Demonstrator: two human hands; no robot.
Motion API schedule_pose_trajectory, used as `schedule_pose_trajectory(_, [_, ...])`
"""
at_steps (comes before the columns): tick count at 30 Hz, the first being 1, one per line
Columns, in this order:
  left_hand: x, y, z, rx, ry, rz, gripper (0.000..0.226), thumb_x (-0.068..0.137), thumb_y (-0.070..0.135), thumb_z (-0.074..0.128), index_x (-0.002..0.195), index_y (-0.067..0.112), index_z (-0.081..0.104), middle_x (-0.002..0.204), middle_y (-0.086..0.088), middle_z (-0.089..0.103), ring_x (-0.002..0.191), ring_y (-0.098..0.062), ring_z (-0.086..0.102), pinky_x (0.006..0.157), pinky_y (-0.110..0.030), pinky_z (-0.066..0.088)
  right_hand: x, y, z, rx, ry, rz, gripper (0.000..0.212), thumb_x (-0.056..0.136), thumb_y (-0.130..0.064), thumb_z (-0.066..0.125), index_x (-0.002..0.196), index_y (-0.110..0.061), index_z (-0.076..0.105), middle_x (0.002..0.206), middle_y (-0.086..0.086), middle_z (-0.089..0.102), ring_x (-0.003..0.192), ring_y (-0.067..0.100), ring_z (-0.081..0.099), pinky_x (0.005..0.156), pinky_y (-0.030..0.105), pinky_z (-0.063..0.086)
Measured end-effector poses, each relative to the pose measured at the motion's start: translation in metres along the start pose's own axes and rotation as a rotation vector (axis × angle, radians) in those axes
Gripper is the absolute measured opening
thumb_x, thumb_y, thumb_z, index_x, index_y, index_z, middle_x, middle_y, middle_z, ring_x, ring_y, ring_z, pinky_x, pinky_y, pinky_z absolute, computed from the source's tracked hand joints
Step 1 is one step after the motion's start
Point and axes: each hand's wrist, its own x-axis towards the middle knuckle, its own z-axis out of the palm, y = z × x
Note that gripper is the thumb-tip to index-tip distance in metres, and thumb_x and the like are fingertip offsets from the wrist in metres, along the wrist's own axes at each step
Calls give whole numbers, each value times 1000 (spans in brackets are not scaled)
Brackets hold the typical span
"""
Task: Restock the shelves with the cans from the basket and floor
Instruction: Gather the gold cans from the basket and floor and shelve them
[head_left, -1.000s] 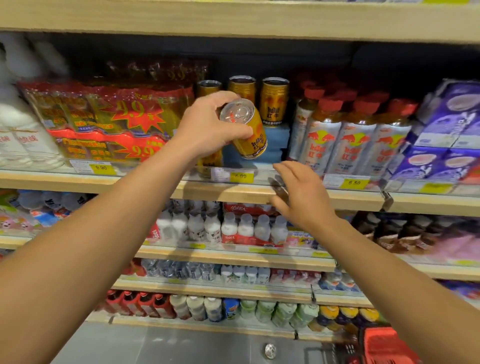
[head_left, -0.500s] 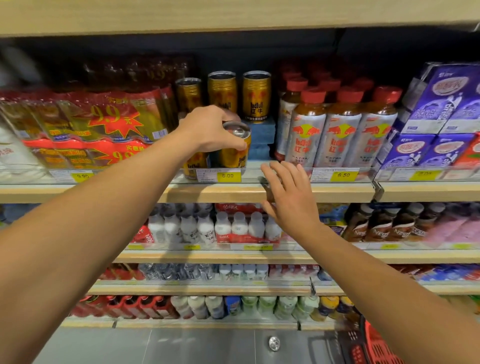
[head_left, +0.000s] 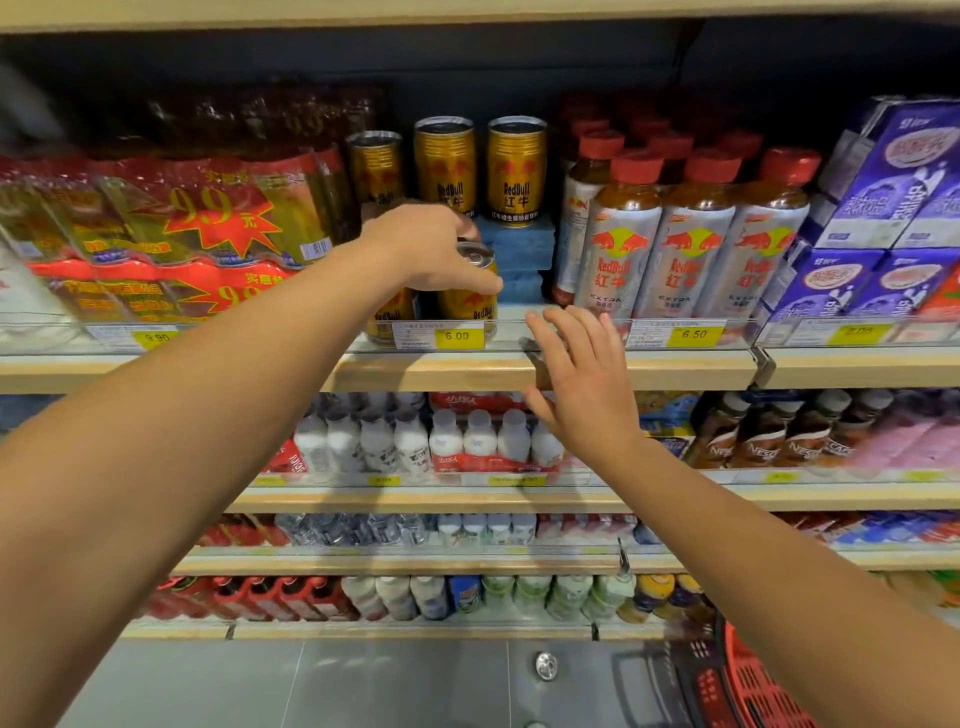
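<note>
My left hand (head_left: 426, 249) grips a gold Red Bull can (head_left: 470, 296) from above; the can stands upright on the upper shelf (head_left: 447, 371) behind the 6.00 price tag. Another gold can (head_left: 389, 317) stands just left of it, partly hidden by my hand. Three gold cans (head_left: 517, 171) sit raised on blue blocks (head_left: 517, 254) behind. My right hand (head_left: 576, 384) hovers with fingers spread in front of the shelf edge, holding nothing. One can (head_left: 545, 666) lies on the grey floor below, beside the red basket (head_left: 753, 686) at bottom right.
Red-capped Red Bull bottles (head_left: 691, 249) stand right of the cans, purple cartons (head_left: 893, 197) beyond them. Red wrapped multipacks (head_left: 171, 234) fill the left side. Lower shelves hold small white bottles (head_left: 447, 441) and coffee bottles (head_left: 769, 436).
My left hand has lowered the tilted can onto the shelf, where it now stands upright. My right hand has stayed near the shelf edge.
</note>
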Motion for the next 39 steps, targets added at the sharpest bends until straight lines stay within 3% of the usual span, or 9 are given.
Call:
schedule_pose_trajectory(4, [3, -4, -1, -21, 36, 53, 73, 76, 60, 70, 139, 25, 52, 140, 2, 56, 125, -24, 51, 97, -40, 45, 0, 1, 1, 6, -3, 3, 76, 78, -34, 72, 143, -10, 40, 140, 11, 45, 133, 31, 34, 117, 51, 18])
schedule_pose_trajectory(10, [2, -3, -2, -85, 25, 157, 60, 82, 40, 73, 138, 30, 52, 145, 5, 50, 133, -20, 45, 104, -38, 37, 0, 0, 0, 24, 4, 8, 75, 78, -32, 72, 142, -10, 41, 140, 11, 45, 133, 31, 34, 117, 51, 18])
schedule_pose_trajectory(39, [-4, -9, 0, -33, -5, 179, 59, 91, 36, 65, 145, 30, 43, 149, -2, 46, 133, -27, 44, 104, -40, 38, 1, -5, -7, 39, -67, 39, 75, 78, -30, 72, 143, -10, 39, 141, 11, 43, 135, 31, 33, 118, 50, 16])
